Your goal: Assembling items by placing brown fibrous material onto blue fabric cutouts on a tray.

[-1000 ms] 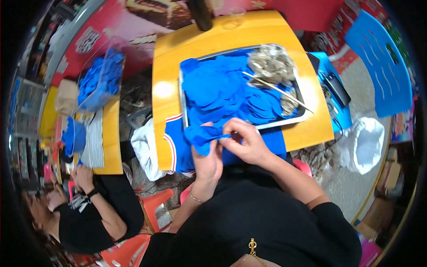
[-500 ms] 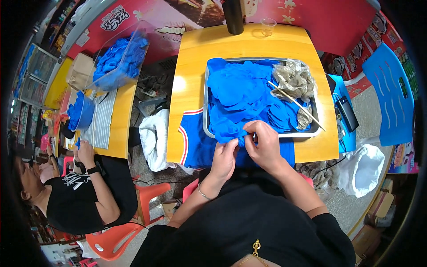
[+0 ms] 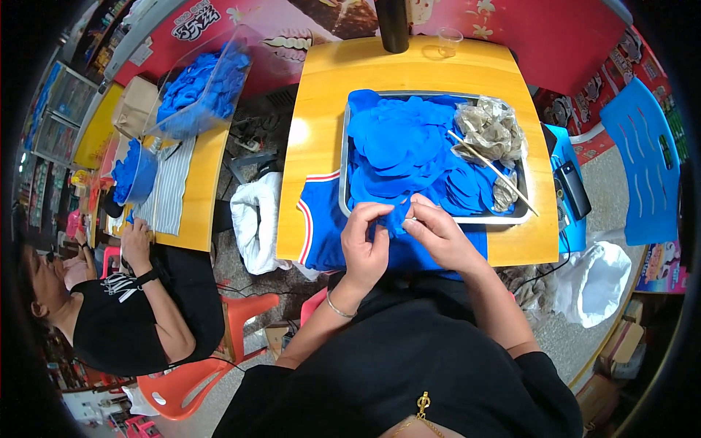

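Note:
Both my hands are held close together at the near edge of a metal tray. A small piece of blue cloth is pinched between them, mostly hidden by the fingers. My left hand grips its left side with curled fingers; thumb and fingers of my right hand close on its right side. A heap of thin blue fabric pieces fills the tray. On its right side lie crumpled greyish-brown plastic and a thin wooden stick. Under my hands a blue jersey with red-and-white trim covers the table edge.
At the table's far side stand a black cylinder and a clear cup. A blue chair is at the right, above a white bag. Leftward, a co-worker sits by a table with a clear bin of blue fabric.
My left hand's fingers have drawn up and curled around the blue cloth, which was spread out more to the left before. Now it is bunched between both hands. The view has shifted slightly.

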Available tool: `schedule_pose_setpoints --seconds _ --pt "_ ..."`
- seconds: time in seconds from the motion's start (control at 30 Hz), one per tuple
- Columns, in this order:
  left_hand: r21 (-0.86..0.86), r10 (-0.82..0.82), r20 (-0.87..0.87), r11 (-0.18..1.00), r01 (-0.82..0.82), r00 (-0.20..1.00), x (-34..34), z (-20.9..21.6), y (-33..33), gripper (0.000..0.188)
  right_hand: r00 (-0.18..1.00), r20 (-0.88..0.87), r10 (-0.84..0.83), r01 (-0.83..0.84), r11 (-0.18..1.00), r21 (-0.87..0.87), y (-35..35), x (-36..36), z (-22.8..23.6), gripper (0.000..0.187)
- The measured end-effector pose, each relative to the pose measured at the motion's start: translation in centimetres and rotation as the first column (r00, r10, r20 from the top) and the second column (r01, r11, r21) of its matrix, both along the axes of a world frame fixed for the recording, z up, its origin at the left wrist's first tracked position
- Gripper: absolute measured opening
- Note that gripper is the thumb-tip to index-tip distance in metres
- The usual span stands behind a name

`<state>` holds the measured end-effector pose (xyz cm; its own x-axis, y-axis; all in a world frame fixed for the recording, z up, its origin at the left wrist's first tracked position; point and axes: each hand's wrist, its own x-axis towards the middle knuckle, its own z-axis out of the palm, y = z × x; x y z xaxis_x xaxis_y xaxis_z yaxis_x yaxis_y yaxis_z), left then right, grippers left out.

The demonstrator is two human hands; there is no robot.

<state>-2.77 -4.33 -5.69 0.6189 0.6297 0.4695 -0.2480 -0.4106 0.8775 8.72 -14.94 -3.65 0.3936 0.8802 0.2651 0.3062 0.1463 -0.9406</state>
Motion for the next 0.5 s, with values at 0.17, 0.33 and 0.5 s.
schedule_pose_setpoints --seconds 0.17,0.33,0.5 --pt "-0.201 -0.145 -0.015 0.97 0.139 0.989 0.2 -0.2 0.7 0.011 0.973 0.055 -0.223 0.22 0.974 0.049 0.7 -0.7 0.4 0.006" --pt "-0.276 -0.419 -0.108 0.884 0.378 0.901 0.5 -0.2 1.0 0.008 0.908 0.18 -0.379 0.372 0.925 0.072 1.0 -0.2 0.1 0.004" --pt "-0.545 -0.498 -0.012 0.73 0.412 0.867 0.3 -0.1 0.7 0.01 0.943 0.149 -0.298 0.293 0.954 0.055 0.9 -0.1 0.1 0.005"
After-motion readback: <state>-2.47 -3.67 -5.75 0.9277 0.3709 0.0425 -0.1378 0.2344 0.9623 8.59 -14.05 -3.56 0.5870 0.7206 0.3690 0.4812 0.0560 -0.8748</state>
